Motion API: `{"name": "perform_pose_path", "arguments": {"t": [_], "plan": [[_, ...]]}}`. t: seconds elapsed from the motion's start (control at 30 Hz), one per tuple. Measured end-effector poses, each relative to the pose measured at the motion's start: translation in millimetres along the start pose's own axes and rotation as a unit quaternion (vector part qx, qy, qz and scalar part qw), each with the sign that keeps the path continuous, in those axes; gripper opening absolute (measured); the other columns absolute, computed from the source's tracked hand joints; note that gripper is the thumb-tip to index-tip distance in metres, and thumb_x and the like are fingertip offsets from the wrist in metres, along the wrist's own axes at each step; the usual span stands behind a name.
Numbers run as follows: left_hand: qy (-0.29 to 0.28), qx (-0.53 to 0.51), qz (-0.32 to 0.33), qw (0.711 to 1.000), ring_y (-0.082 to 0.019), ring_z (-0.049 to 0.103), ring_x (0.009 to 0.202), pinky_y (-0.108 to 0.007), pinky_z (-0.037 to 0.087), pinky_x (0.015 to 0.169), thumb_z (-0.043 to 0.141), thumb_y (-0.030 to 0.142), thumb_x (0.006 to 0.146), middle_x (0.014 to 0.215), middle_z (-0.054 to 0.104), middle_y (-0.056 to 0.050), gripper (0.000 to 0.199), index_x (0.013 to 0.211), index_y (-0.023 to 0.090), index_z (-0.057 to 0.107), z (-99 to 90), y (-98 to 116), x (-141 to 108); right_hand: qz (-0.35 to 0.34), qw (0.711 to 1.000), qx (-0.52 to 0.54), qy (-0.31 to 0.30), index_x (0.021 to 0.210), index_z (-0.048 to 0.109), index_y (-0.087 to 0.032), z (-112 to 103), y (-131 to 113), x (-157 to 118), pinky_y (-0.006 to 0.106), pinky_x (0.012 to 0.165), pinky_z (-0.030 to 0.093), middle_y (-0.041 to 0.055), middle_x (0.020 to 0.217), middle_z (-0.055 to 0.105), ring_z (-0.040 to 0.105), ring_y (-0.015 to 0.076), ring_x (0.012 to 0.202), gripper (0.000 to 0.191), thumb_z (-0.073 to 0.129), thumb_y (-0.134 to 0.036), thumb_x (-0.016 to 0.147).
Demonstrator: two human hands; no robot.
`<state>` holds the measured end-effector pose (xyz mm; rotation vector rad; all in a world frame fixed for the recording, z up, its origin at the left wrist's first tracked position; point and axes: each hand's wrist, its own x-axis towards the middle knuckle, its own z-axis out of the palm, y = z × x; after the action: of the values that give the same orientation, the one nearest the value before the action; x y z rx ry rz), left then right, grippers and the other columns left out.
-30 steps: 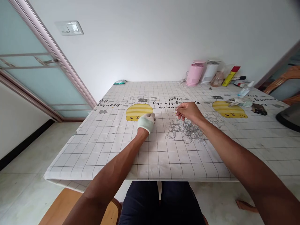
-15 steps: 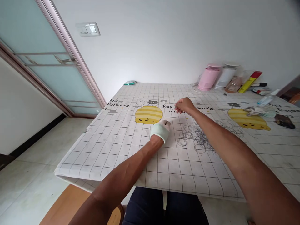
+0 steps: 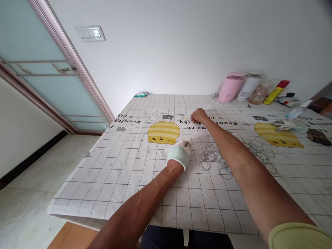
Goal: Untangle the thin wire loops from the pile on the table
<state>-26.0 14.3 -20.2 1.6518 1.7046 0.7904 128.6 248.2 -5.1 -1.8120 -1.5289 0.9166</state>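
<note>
My left hand (image 3: 180, 153), in a pale glove with a mint cuff, rests closed on the checked tablecloth (image 3: 135, 173); what it grips, if anything, is hidden. Farther forward, my bare right hand (image 3: 199, 117) is closed, fingertips low over the printed lettering. A faint thin line shows near those fingertips, too fine to make out. Under and beside my right forearm lies a loose tangle of thin wire rings (image 3: 211, 154). Several faint thin loops (image 3: 149, 117) lie left of my right hand, near the printed yellow bear.
At the back right stand a pink cylinder (image 3: 230, 88), a white cylinder (image 3: 248, 87), a bottle (image 3: 258, 95) and a yellow box with a red end (image 3: 276, 92). Gloves (image 3: 287, 125) and a dark object (image 3: 318, 137) lie at right. A green-white packet (image 3: 141, 94) sits at the far left corner.
The view has shifted slightly, so the table sits lower in it. My right hand has turned, its fingers now lower and more hidden. My left hand stays closed on the cloth.
</note>
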Motion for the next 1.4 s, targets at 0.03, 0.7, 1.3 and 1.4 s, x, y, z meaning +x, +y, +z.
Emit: {"name": "perform_pose_path", "arguments": {"t": [0.03, 0.7, 1.3, 1.4], "plan": [[0.002, 0.0, 0.001, 1.0, -0.028, 0.064, 0.08, -0.037, 0.043, 0.075, 0.053, 0.035, 0.098, 0.09, 0.076, -0.011, 0.03, 0.094, 0.028, 0.081, 0.3, -0.2, 0.3, 0.001, 1.0, -0.006, 0.002, 0.087, 0.068, -0.007, 1.1, -1.3, 0.8, 0.022, 0.041, 0.051, 0.0078, 0.051, 0.066, 0.059, 0.0138, 0.039, 0.011, 0.079, -0.008, 0.087], [0.003, 0.09, -0.017, 0.996, -0.027, 0.067, 0.101, -0.036, 0.048, 0.087, 0.047, 0.033, 0.1, 0.105, 0.079, -0.007, 0.032, 0.097, 0.028, 0.079, -8.7, 5.5, 0.0, -0.15, 0.982, -0.074, -0.088, 0.082, 0.073, -0.016, -79.0, 53.3, -148.2, 0.027, 0.046, 0.052, 0.0099, 0.083, 0.079, 0.071, 0.0184, 0.061, 0.011, 0.071, -0.024, 0.089], [0.001, 0.104, 0.018, 0.994, -0.024, 0.067, 0.095, -0.032, 0.05, 0.086, 0.051, 0.033, 0.097, 0.094, 0.078, -0.006, 0.029, 0.091, 0.026, 0.078, -7.6, -2.9, 11.9, -0.304, 0.949, -0.047, -0.067, 0.087, 0.079, -0.024, -63.7, 66.6, -201.2, 0.032, 0.069, 0.047, 0.0027, 0.088, 0.074, 0.065, 0.0176, 0.076, 0.015, 0.071, -0.037, 0.089], [0.002, 0.103, 0.02, 0.994, -0.025, 0.068, 0.095, -0.032, 0.05, 0.085, 0.049, 0.034, 0.097, 0.092, 0.078, -0.006, 0.031, 0.09, 0.026, 0.079, -7.3, -3.6, 10.7, -0.279, 0.96, -0.013, -0.024, 0.086, 0.078, -0.023, -76.7, 68.9, -206.8, 0.031, 0.064, 0.046, 0.0027, 0.08, 0.073, 0.064, 0.0177, 0.071, 0.018, 0.073, -0.04, 0.089]]}}
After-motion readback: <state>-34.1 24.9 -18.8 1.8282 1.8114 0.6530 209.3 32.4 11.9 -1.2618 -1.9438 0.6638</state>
